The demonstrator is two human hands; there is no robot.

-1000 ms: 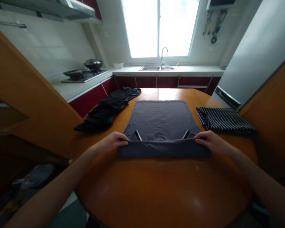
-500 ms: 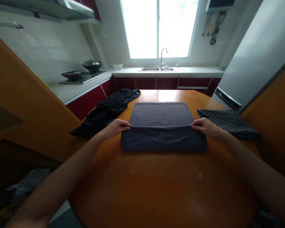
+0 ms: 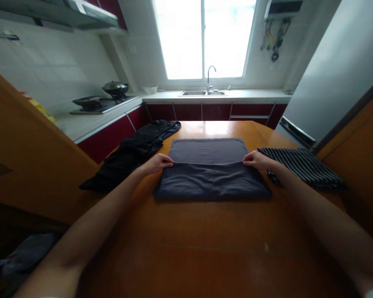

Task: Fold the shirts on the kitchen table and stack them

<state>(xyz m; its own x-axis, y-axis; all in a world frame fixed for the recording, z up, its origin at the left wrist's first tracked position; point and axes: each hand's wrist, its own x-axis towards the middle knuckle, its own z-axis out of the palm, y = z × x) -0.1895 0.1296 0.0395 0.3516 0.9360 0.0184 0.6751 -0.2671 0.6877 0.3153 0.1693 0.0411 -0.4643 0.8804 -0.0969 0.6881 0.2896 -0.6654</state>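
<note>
We stand over a wooden desk [image 3: 211, 240] with a dark grey garment [image 3: 211, 180] in front of us, partly folded over itself. Our left hand [image 3: 158, 163] pinches one end of the folded-over edge between thumb and fingers, and our right hand [image 3: 255, 160] pinches the other end the same way, so the edge runs nearly straight between them. The near part of the garment is a doubled layer with soft wrinkles across it; beyond the edge we see a single flat stretch, lighter in tone, lying on the desk.

To the left of the garment lies a black garment [image 3: 133, 151], loosely bunched and slanting away from us. To the right sits a striped cloth [image 3: 301, 165], black with pale lines, lying flat and partly behind our right forearm.

Past the desk, we see a sink [image 3: 194, 93] with a curved faucet [image 3: 209, 78] under a bright window [image 3: 180, 39], and a lidded pan [image 3: 115, 88] on the stove [image 3: 104, 105] at the left.
</note>
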